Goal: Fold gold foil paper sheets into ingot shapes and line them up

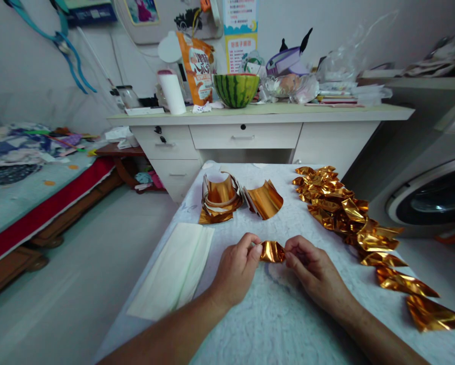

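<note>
A small folded piece of shiny gold foil paper [272, 252] is stretched between my two hands, above the cloth-covered table. My left hand [238, 266] pinches its left end between thumb and fingers. At the other end, my right hand [313, 268] is closed on the foil's right tip. Beyond them lie a curled stack of gold foil sheets [220, 195] and a smaller curved stack of foil sheets [266, 199]. Left of my left hand is a flat stack of pale paper [174, 268]. A long row of twisted gold foil pieces [375, 238] runs down the right side.
A white desk [246, 134] stands behind the table, bearing a cut watermelon half [236, 90], an orange snack bag [195, 68] and a white paper roll [172, 92]. To the right is a washing machine [432, 187]; a bed [41, 187] is at the left.
</note>
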{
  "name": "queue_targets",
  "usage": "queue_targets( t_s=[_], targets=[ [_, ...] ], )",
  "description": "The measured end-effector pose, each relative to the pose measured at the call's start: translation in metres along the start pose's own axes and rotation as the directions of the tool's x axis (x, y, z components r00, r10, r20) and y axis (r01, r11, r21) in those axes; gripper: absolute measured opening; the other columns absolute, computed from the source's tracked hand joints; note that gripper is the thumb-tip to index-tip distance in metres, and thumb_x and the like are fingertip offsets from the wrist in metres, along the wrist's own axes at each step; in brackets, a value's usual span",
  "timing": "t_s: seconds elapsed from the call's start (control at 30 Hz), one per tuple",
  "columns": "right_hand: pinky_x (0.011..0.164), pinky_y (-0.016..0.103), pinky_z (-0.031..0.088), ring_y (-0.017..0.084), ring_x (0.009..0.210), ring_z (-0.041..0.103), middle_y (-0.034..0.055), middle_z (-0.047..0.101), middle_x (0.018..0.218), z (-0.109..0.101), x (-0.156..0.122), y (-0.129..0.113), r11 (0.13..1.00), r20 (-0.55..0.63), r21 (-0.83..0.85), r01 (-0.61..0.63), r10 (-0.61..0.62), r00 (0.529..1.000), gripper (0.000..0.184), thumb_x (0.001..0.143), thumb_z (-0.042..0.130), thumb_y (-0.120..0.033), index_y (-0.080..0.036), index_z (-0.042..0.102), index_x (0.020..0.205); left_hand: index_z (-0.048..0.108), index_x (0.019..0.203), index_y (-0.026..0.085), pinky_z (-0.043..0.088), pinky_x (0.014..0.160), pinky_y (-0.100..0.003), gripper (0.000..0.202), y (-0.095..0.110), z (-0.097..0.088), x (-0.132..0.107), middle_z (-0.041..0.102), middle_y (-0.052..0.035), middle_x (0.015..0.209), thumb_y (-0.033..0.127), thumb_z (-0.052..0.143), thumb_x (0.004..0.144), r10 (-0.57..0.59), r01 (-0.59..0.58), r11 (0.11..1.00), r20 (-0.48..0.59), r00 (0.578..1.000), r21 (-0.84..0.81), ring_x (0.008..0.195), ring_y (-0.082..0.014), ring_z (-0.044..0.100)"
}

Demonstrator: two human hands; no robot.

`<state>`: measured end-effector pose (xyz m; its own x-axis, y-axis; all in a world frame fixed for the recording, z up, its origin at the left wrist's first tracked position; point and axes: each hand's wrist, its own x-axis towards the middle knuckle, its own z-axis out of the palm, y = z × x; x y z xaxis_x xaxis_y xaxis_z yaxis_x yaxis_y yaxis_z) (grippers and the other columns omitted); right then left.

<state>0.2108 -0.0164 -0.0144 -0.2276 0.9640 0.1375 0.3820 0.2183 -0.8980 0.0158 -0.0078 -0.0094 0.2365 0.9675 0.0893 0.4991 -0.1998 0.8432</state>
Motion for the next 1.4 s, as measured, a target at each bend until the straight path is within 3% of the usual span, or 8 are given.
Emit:
queue_targets(
  t_s=[0.27, 0.47, 0.7, 0.97, 1.2, 1.4],
  targets=[
    [0.055, 0.023, 0.039, 0.012, 0.059, 0.051, -0.0033, 0.055, 0.068, -0.007, 0.001, -0.001, 0.987, -0.071, -0.156, 0.036, -0.047, 0.996, 0.010, 0.093, 0.046, -0.026, -0.022, 0.053, 0.088, 0.053, 0.109, 0.021, 0.041, 0.060, -0.026, 0.037, -0.003, -0.002, -0.003, 0.059, 0.0020, 0.066, 0.048, 0.029, 0.099, -0.030, 0.030, 0.992, 0.002, 1.000, -0.121, 0.064, -0.0159, 0.058],
    [0.060, 0.024, 0.044, 0.014, 0.064, 0.058, -0.0003, 0.063, 0.074, -0.030, 0.005, 0.003, 0.919, -0.246, -0.393, 0.046, -0.153, 0.957, 0.013, 0.089, 0.047, -0.025, -0.021, 0.059, 0.088, 0.050, 0.114, 0.020, 0.041, 0.061, -0.026, 0.036, -0.007, -0.002, -0.003, 0.057, 0.0019, 0.068, 0.047, 0.032, 0.099, -0.011, 0.014, 0.993, 0.025, 1.000, -0.117, 0.068, -0.0166, 0.058],
    [0.053, 0.026, 0.042, 0.016, 0.052, 0.058, 0.0002, 0.063, 0.062, -0.072, 0.010, 0.001, 0.803, -0.568, -0.560, -0.206, -0.191, 0.800, 0.016, 0.079, 0.054, -0.031, -0.021, 0.064, 0.086, 0.051, 0.114, 0.020, 0.040, 0.064, -0.027, 0.031, -0.005, -0.004, -0.003, 0.057, 0.0024, 0.069, 0.043, 0.036, 0.098, -0.004, 0.008, 0.998, 0.055, 0.998, -0.067, 0.069, -0.0168, 0.058],
    [0.066, 0.036, 0.045, 0.027, 0.068, 0.065, 0.0075, 0.068, 0.074, -0.105, 0.010, 0.003, 0.701, -0.772, -0.544, -0.461, -0.205, 0.601, 0.024, 0.081, 0.053, -0.035, -0.021, 0.066, 0.094, 0.052, 0.113, 0.020, 0.039, 0.065, -0.026, 0.027, -0.004, -0.003, -0.003, 0.055, 0.0028, 0.069, 0.039, 0.040, 0.097, 0.000, 0.001, 1.000, 0.069, 0.998, -0.013, 0.070, -0.0168, 0.057],
    [0.063, 0.038, 0.040, 0.033, 0.072, 0.063, 0.0122, 0.067, 0.078, -0.118, 0.010, 0.007, 0.621, -0.709, -0.612, -0.490, -0.156, 0.687, 0.022, 0.087, 0.048, -0.035, -0.022, 0.062, 0.099, 0.053, 0.112, 0.020, 0.036, 0.061, -0.024, 0.024, -0.003, -0.003, -0.005, 0.052, 0.0038, 0.068, 0.035, 0.041, 0.096, 0.018, -0.017, 1.000, 0.097, 0.995, -0.005, 0.068, -0.0151, 0.054],
    [0.062, 0.038, 0.038, 0.033, 0.075, 0.061, 0.0119, 0.065, 0.082, -0.118, 0.010, 0.004, 0.595, -0.686, -0.649, -0.474, -0.188, 0.703, 0.022, 0.086, 0.049, -0.031, -0.022, 0.060, 0.103, 0.054, 0.110, 0.019, 0.036, 0.062, -0.024, 0.022, -0.002, -0.003, -0.004, 0.052, 0.0043, 0.067, 0.032, 0.043, 0.095, 0.023, -0.024, 1.000, 0.100, 0.995, 0.007, 0.067, -0.0146, 0.054]
  ],
)
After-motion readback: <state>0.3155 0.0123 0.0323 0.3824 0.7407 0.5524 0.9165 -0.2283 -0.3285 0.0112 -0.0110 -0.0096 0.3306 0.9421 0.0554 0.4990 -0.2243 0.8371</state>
